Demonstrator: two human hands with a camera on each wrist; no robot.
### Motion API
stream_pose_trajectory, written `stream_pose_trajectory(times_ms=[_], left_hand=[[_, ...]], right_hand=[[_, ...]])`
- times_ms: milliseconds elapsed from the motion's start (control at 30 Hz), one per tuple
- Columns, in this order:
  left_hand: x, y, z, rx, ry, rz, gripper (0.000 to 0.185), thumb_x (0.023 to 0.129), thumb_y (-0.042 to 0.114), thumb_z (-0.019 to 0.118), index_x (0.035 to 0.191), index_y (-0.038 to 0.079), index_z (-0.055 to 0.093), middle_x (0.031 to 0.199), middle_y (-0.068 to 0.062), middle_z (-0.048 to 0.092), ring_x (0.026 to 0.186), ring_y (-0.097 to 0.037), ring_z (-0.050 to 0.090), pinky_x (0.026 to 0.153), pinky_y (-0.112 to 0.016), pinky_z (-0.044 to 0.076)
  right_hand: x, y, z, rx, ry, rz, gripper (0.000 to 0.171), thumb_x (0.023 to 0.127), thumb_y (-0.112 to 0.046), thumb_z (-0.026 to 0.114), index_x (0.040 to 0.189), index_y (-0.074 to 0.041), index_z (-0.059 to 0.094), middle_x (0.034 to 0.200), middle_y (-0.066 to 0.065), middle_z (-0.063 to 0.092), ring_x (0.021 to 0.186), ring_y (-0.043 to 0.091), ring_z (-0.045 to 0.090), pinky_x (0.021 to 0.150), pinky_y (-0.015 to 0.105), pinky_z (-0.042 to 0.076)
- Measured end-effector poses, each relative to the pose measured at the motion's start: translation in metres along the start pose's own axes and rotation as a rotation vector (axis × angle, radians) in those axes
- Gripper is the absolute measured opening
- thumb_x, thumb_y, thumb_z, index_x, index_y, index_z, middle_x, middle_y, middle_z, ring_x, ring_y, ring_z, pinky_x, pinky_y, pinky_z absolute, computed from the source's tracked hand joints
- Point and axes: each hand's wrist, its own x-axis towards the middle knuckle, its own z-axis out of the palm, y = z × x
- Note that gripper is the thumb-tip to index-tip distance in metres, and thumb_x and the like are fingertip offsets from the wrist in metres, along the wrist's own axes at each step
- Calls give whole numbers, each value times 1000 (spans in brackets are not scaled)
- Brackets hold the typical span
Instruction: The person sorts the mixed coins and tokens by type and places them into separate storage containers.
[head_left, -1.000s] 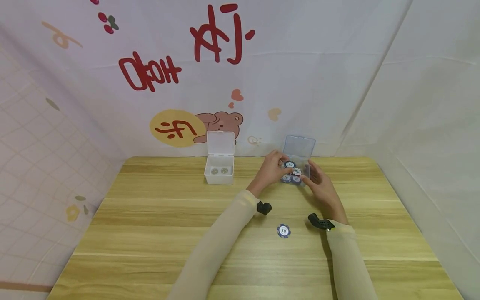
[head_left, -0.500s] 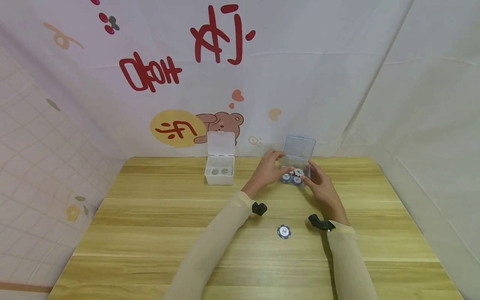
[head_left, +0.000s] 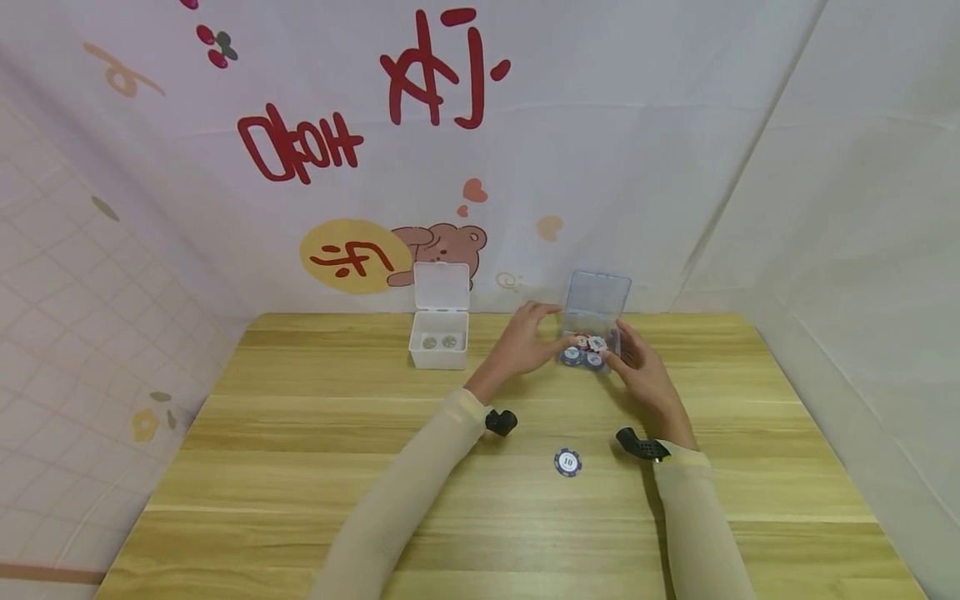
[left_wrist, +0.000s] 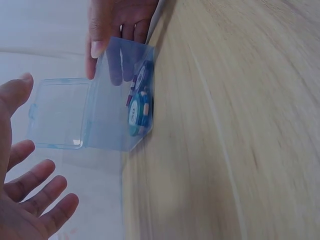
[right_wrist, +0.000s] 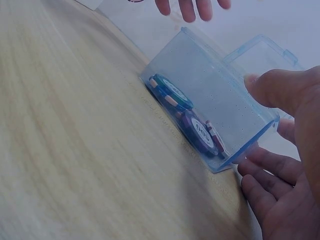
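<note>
A clear bluish plastic box (head_left: 598,292) stands at the table's back right, its lid raised. Several poker chips lie inside, among them a teal chip (right_wrist: 170,91) and a dark chip (right_wrist: 200,134) in the right wrist view. My right hand (head_left: 649,375) holds the box at its right end, the thumb over the rim and the fingers along the outer wall. To the box's left is my left hand (head_left: 516,348), fingers spread and holding nothing; the left wrist view shows it apart from the box. A blue poker chip (head_left: 567,462) marked 10 lies on the table between the forearms.
A white box (head_left: 438,358) with a raised lid stands left of the hands, two round metallic pieces in it resembling coins. Directly behind the wooden table (head_left: 315,433) hangs a printed white cloth (head_left: 637,167). Black devices sit at both wrists.
My left hand has drawn back leftward from the clear box. The dark chip seen near its fingers at the back of the box is no longer visible there. My right hand has stayed in place.
</note>
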Motion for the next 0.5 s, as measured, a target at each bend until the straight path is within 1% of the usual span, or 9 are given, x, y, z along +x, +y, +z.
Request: stream_pose_trajectory(times_ms=[133, 333, 433, 500], left_hand=[[-7, -2, -6, -2, 0, 2, 68, 93, 52, 71, 150, 18, 52, 151, -5, 50, 143, -27, 46, 116, -48, 41], [-17, -7, -11, -23, 4, 31, 70, 93, 48, 73, 151, 17, 49, 150, -6, 50, 141, -27, 47, 115, -49, 41], [-24, -7, -12, -39, -8, 27, 71, 93, 45, 73, 153, 18, 47, 152, -6, 48, 142, -27, 45, 116, -50, 41], [-28, -6, -13, -34, -17, 28, 72, 93, 46, 73, 153, 19, 46, 153, -5, 47, 143, -26, 44, 116, -51, 41]], right_hand=[[0, -1, 1, -7, 2, 1, 78, 103, -31, 64, 165, -11, 20, 161, 30, 34, 149, 48, 35, 121, 59, 28], [1, 1, 1, -5, 5, 2, 78, 102, -29, 64, 165, -13, 21, 161, 29, 35, 149, 47, 35, 121, 58, 28], [2, 2, 0, -7, 3, 3, 79, 102, -31, 65, 165, -13, 20, 162, 29, 34, 150, 47, 35, 121, 59, 27], [2, 2, 0, -3, 0, 3, 80, 102, -31, 65, 165, -13, 20, 162, 29, 34, 150, 48, 34, 121, 59, 27]])
